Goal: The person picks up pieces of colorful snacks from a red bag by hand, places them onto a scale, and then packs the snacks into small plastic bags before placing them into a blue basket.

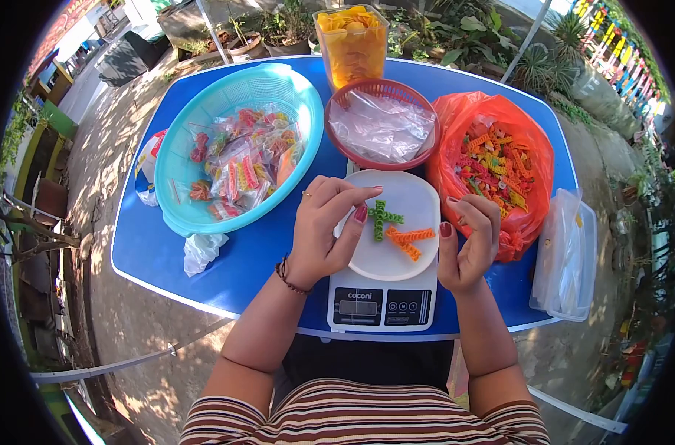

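"So, how is the grip held at the left hand [324, 226]?"

"Thumb and forefinger are spread a little over the plate's left edge, and nothing is seen pinched."

"And at the right hand [471, 245]?"

"It is half curled by the right edge, thumb and fingers parted, with nothing visibly held. Whether the plate [414, 194] is touched by either hand cannot be told."

"Where are the twisted pieces?"

"The green pieces [379, 221] are laid crosswise near the middle of the plate, and the orange pieces [411, 236] are set just beside them, towards the right hand."

"How is this best handled?"

"Lightly, in my judgement. If a piece is lifted, it is best pinched by one end, so its neighbours aren't dragged. Wrists are best kept off the scale [382, 283], as a false weight could be added by leaning. The display [358, 308] cannot be read from here."

"And further out?"

"Loose pieces are held in the red bag [446, 122] on the right; clear packets are heaped in the red basket [382, 165] beyond the plate. Filled packets are gathered in the turquoise basket [189, 119] on the left of the desk [152, 230]."
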`<state>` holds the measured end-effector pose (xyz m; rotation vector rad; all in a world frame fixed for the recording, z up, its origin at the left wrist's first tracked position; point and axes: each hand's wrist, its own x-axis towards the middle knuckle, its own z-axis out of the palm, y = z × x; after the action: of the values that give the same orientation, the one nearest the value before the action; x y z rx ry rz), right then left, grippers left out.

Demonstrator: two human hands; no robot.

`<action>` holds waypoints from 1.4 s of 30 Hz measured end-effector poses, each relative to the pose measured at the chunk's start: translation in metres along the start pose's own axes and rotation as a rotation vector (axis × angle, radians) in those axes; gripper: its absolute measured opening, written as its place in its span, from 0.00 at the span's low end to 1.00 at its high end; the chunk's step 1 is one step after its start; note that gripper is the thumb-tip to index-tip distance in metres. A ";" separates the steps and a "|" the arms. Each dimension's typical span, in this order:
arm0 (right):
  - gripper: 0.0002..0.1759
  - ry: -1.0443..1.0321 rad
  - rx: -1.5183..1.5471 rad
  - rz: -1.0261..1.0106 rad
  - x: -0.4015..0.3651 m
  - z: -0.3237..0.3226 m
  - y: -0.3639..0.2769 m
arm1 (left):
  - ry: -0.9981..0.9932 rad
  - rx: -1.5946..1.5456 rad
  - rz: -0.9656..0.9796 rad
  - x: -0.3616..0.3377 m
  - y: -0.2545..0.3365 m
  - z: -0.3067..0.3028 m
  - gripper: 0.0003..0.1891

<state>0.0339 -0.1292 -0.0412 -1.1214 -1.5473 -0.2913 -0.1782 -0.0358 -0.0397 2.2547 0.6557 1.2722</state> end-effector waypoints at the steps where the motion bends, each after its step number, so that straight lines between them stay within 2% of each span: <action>1: 0.16 -0.031 0.006 0.017 0.000 0.000 0.000 | 0.004 -0.006 -0.001 0.000 0.000 0.000 0.17; 6: 0.16 -0.146 0.030 0.087 -0.003 -0.001 0.000 | 0.033 -0.014 0.011 -0.001 -0.001 0.000 0.15; 24: 0.15 -0.204 0.034 0.142 -0.002 0.002 0.004 | 0.001 0.038 0.000 0.000 0.002 0.000 0.13; 36: 0.19 -0.370 -0.097 0.082 0.006 0.010 0.006 | 0.016 0.020 0.014 0.002 -0.008 0.005 0.17; 42: 0.22 -0.484 -0.160 0.041 0.024 0.029 -0.004 | 0.011 -0.029 -0.086 -0.001 -0.008 0.001 0.16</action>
<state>0.0157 -0.0991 -0.0282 -1.4200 -1.9458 -0.1195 -0.1790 -0.0300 -0.0455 2.1734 0.7252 1.2454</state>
